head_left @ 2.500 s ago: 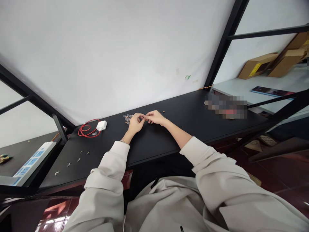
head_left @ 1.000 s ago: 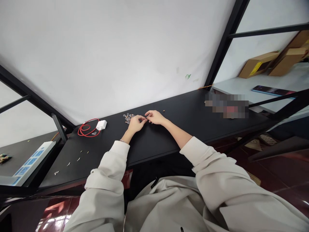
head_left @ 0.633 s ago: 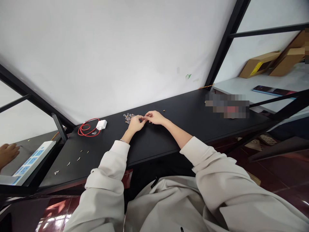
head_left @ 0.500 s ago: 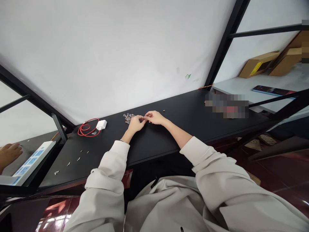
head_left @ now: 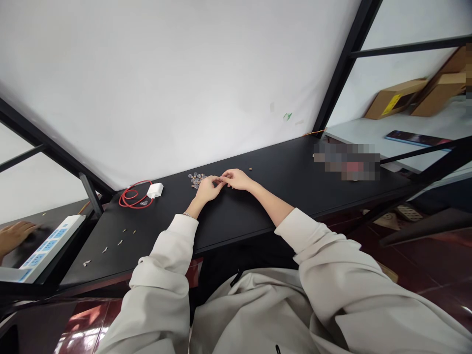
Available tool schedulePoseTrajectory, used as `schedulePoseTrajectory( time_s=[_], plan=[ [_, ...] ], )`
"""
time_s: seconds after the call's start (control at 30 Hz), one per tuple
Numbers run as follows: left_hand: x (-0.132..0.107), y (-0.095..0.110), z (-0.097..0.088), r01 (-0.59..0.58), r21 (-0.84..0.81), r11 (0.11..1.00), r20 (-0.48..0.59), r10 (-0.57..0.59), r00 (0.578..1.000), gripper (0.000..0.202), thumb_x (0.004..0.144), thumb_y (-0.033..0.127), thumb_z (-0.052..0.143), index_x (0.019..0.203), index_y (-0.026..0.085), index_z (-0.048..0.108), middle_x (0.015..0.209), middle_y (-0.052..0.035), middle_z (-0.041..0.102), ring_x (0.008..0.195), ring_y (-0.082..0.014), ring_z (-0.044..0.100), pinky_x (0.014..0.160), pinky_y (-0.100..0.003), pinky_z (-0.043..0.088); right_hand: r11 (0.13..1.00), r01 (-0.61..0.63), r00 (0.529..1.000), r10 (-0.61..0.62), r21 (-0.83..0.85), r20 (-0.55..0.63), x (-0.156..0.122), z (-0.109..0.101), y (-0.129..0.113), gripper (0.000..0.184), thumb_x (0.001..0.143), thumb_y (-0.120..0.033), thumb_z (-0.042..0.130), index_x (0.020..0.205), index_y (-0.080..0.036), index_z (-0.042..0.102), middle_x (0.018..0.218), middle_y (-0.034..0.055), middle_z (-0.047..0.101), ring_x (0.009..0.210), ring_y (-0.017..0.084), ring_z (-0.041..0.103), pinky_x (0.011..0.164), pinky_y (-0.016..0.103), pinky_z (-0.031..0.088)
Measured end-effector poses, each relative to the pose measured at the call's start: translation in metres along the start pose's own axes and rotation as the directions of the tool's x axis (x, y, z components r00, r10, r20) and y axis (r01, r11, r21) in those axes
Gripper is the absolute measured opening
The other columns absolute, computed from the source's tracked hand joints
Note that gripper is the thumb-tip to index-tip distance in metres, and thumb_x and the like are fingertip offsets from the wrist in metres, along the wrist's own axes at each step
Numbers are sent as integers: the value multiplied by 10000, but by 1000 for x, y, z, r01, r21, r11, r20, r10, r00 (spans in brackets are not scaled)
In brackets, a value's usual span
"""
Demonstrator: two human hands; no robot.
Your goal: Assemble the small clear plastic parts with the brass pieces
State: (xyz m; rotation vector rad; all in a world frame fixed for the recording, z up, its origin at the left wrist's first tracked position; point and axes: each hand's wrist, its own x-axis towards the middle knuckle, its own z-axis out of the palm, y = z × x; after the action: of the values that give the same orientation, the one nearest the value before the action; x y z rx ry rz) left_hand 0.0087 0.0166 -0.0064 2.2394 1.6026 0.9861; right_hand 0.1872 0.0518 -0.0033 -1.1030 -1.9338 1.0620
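My left hand [head_left: 210, 188] and my right hand [head_left: 236, 179] meet fingertip to fingertip over the black table [head_left: 287, 182]. Both are closed in a pinch. Whatever lies between the fingers is too small and too covered to name. Just behind and left of my left hand sits a pile of small clear glass bottles [head_left: 195, 180], some with brownish stoppers; my hand hides part of the pile. Beyond my right hand a small cork-coloured piece [head_left: 250, 169] lies alone on the table.
A white charger [head_left: 155, 190] with a coiled red cable [head_left: 127, 199] is at the left, a small clear bottle [head_left: 144, 202] beside it. Several tiny pieces [head_left: 105, 250] lie front left. A power strip [head_left: 49, 248] and another person's hand [head_left: 16, 236] are beyond the frame post.
My hands stay in nearly the same place, still pinched together. At the far left the other person's hand has lowered and reaches slightly further right.
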Motion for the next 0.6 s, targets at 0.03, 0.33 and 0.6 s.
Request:
schedulePoseTrajectory(
  time_s=[0.03,0.33,0.6],
  plan=[
    [0,0,0,-1,-1,1000,0,1,1000,189,854,341,710,921,171,757,733,-50,687,631,-175,605,633,-308,456,1000,0,1000,0,-2,0,0,0,1,174,931,-319,684,930,-150,728,782,61,747,605,117,648,548,195,462],
    [0,0,-1,3,-50,999,3,-3,1000,182,839,316,717,964,187,746,813,-39,728,614,-146,583,656,-298,471,1000,-26,976,22,-16,-217,1,-3,-3,185,923,-320,660,936,-152,735,839,78,749,725,164,687,695,259,535],
    [1,1,-1,48,-64,997,8,-48,999,227,833,337,718,996,180,733,851,-31,737,599,-123,555,666,-283,488,903,-391,685,155,-180,-712,2,-40,7,264,787,-153,685,1049,-157,719,1192,159,630,1159,306,580,1043,458,426]
  ],
)
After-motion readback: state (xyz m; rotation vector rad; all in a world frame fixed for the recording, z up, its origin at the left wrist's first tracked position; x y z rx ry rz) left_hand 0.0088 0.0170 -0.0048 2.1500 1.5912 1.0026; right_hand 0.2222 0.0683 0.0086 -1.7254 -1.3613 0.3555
